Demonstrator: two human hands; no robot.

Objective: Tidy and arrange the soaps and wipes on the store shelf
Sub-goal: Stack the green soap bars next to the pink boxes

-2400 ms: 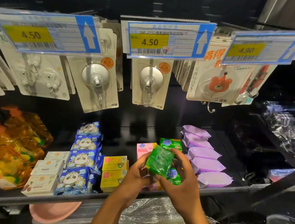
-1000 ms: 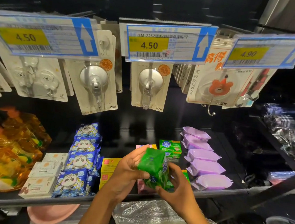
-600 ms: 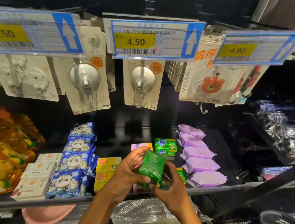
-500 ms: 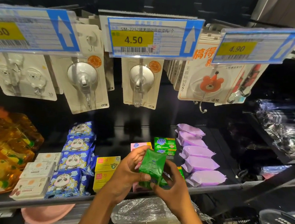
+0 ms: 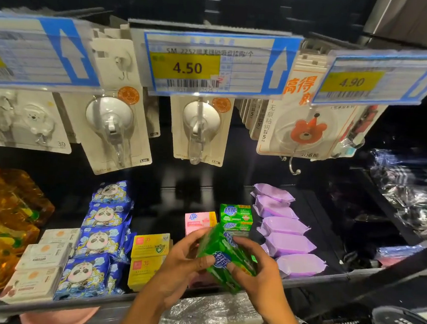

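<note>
Green soap (image 5: 225, 260), head view: a film-wrapped pack with a blue logo, held tilted in both hands just above the front lip of the shelf (image 5: 313, 281). The left hand (image 5: 179, 264) grips the soap's left end, fingers curled behind it and thumb pressed on the printed face. The right hand (image 5: 257, 272) grips the right end in the same way, its thumb beside the logo. Just behind the soap stands a stack of green boxes (image 5: 236, 216), with a pink box (image 5: 199, 219) at their left, partly hidden by the left hand. To the right of the soap, purple wipes (image 5: 285, 241) lie in a row running front to back. To the left of the soap are two yellow boxes (image 5: 148, 259), then panda packs (image 5: 101, 240), then white boxes (image 5: 43, 263). Well above the soap, carded hooks (image 5: 199, 130) hang under a price tag (image 5: 186, 67) reading 4.50.
</note>
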